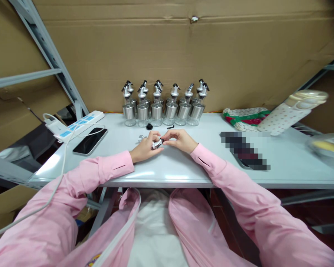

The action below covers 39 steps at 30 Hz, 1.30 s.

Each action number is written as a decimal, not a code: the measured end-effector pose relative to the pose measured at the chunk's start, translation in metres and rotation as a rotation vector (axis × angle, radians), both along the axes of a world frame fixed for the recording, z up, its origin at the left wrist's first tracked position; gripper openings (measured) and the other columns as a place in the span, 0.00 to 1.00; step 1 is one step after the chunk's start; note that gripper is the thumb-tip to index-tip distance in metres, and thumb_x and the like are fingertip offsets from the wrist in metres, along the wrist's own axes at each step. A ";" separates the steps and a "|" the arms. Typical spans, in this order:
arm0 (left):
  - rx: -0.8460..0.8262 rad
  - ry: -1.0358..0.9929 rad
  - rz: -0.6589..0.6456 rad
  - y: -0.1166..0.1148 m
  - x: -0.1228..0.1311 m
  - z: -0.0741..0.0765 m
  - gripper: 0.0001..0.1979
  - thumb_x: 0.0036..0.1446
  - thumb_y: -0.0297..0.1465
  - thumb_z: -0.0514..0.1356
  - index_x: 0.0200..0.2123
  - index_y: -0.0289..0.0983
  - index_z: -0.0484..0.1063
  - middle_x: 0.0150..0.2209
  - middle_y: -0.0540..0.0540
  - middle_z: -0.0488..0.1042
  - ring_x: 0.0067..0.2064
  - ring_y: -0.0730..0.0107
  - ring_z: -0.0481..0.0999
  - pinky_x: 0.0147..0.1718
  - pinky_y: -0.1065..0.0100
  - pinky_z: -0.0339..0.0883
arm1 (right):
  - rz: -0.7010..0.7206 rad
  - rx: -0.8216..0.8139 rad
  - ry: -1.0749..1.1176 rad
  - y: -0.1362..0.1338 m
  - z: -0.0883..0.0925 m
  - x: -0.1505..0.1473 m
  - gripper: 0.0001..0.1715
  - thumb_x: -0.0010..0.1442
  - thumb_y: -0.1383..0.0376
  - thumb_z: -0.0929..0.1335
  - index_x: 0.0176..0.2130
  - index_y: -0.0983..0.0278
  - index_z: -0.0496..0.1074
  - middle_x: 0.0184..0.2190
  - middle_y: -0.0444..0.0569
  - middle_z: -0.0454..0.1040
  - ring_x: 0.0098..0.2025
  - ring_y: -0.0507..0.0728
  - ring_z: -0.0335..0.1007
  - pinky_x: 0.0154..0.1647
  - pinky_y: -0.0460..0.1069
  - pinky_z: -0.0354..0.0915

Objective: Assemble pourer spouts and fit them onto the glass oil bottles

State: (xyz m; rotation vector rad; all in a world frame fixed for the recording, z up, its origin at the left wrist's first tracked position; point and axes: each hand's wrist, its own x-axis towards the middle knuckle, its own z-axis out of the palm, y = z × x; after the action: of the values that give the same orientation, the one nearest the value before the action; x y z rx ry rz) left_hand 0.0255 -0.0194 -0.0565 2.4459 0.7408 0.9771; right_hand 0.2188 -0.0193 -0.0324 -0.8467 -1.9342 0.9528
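Observation:
My left hand is closed round a small silver spout above the middle of the table. The fingertips of my right hand are pinched at the spout's black end, touching it from the right. A second silver piece shows just left of my left hand, partly hidden. Beyond the hands lie a round black cap and a thin black strip. Several glass bottles with steel bands stand upright behind them in rows, topped with silver and black spouts.
On the left are a white power strip with a cable and a phone. To the right lie a pixelated dark item, a patterned cloth, a leaning dotted tumbler and a plastic-wrapped item. Cardboard stands behind the table.

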 end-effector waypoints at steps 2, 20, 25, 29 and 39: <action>0.019 0.010 -0.007 0.000 0.000 -0.001 0.21 0.54 0.35 0.57 0.46 0.39 0.49 0.30 0.54 0.62 0.30 0.74 0.66 0.31 0.72 0.59 | 0.006 -0.014 0.003 0.000 0.000 0.000 0.14 0.42 0.60 0.73 0.29 0.66 0.73 0.26 0.47 0.75 0.30 0.54 0.71 0.39 0.52 0.67; 0.043 -0.001 -0.024 0.000 0.000 -0.002 0.22 0.56 0.36 0.57 0.48 0.38 0.48 0.34 0.50 0.64 0.31 0.74 0.67 0.32 0.72 0.60 | -0.004 -0.218 0.137 -0.002 0.004 -0.001 0.20 0.40 0.58 0.75 0.32 0.67 0.75 0.27 0.48 0.77 0.28 0.51 0.71 0.34 0.48 0.66; 0.076 -0.008 -0.036 0.000 0.000 -0.003 0.21 0.57 0.35 0.56 0.48 0.38 0.49 0.33 0.50 0.63 0.32 0.74 0.66 0.33 0.71 0.60 | 0.021 -0.246 0.184 -0.002 0.006 0.000 0.18 0.40 0.60 0.75 0.32 0.68 0.76 0.26 0.46 0.76 0.26 0.50 0.69 0.32 0.47 0.65; 0.068 -0.018 -0.047 0.000 0.000 -0.003 0.22 0.57 0.36 0.57 0.48 0.38 0.48 0.34 0.49 0.63 0.33 0.73 0.66 0.34 0.70 0.61 | 0.026 -0.241 0.190 -0.002 0.006 0.000 0.18 0.41 0.59 0.75 0.32 0.68 0.76 0.23 0.45 0.74 0.25 0.49 0.67 0.31 0.47 0.64; 0.112 -0.013 -0.088 0.000 0.000 -0.002 0.22 0.57 0.35 0.57 0.49 0.38 0.47 0.34 0.50 0.63 0.33 0.73 0.66 0.33 0.71 0.60 | 0.013 -0.195 0.175 0.001 0.004 0.001 0.18 0.42 0.57 0.74 0.31 0.68 0.77 0.24 0.46 0.74 0.25 0.49 0.66 0.32 0.48 0.64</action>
State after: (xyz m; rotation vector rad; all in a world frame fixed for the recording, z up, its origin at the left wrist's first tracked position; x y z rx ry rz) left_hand 0.0257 -0.0191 -0.0587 2.5415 0.5837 1.0251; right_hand 0.2195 -0.0187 -0.0279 -0.8315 -1.7192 1.1972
